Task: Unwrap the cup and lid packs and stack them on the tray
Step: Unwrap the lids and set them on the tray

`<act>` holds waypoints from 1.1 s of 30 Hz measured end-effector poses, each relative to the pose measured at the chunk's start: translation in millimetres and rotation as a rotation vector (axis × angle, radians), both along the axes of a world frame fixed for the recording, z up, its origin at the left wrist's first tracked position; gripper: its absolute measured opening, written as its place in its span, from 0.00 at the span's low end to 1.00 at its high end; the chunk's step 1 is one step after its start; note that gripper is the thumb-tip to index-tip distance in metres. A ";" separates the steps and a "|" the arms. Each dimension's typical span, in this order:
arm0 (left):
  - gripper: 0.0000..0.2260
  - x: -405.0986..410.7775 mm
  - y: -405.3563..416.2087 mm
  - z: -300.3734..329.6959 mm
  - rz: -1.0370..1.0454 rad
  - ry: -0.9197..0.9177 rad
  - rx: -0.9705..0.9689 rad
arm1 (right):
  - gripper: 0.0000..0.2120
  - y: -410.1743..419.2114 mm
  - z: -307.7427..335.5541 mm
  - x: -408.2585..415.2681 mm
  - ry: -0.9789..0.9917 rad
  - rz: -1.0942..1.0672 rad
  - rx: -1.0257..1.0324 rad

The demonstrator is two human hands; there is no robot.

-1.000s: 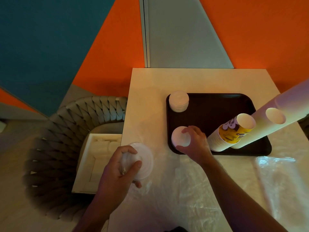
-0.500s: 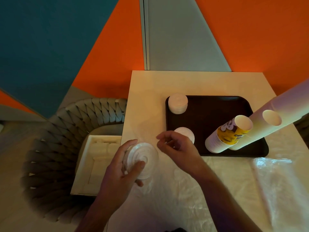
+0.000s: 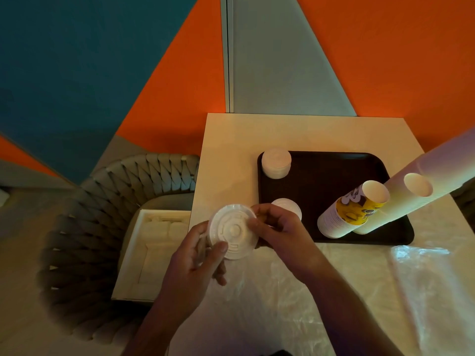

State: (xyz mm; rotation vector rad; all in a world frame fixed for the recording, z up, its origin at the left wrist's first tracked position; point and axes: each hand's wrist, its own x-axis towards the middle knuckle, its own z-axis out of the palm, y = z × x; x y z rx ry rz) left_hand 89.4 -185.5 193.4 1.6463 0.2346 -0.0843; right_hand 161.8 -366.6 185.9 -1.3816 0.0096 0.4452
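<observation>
My left hand (image 3: 191,263) grips a stack of white lids (image 3: 232,231) above the table's left edge, top face turned to the camera. My right hand (image 3: 276,228) pinches the right rim of that stack. On the dark tray (image 3: 334,173) a short lid stack (image 3: 276,163) stands at the far left corner. A low lid pile (image 3: 289,205) lies at the near left, partly hidden by my right hand. A yellow-printed cup stack (image 3: 356,209) and a tall white cup stack (image 3: 421,186) lean to the upper right from the tray's near right.
Crumpled clear plastic wrap (image 3: 421,286) covers the near part of the beige table (image 3: 231,140). Left of the table stands a woven grey chair (image 3: 84,227) holding a white foam insert (image 3: 151,253). Orange and teal wall panels rise behind.
My right hand left the low lid pile on the tray and came left to the lids in my left hand. My left hand tilted the lids' face up toward the camera.
</observation>
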 end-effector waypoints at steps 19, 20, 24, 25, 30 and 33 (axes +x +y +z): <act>0.07 -0.6 6.6 -6.2 -0.037 -0.063 0.050 | 0.31 -4.2 -17.4 -11.7 -0.425 -0.035 -0.501; 0.08 -0.9 8.2 -7.1 -0.027 -0.062 0.058 | 0.30 -11.4 -22.2 -3.4 -0.418 -0.090 -0.532; 0.10 -3.0 9.7 -8.0 -0.014 -0.030 0.103 | 0.30 -40.2 -54.2 32.9 -0.413 -0.154 -0.849; 0.10 -3.2 8.8 -8.0 -0.013 -0.024 0.111 | 0.32 -46.4 -64.5 39.7 -0.380 -0.148 -0.912; 0.08 -5.3 10.0 -10.0 -0.003 -0.006 0.149 | 0.35 -60.1 -100.2 51.3 -0.317 -0.124 -1.084; 0.09 -5.3 12.0 -12.2 0.004 0.004 0.155 | 0.36 -60.6 -107.1 51.9 -0.320 -0.111 -1.101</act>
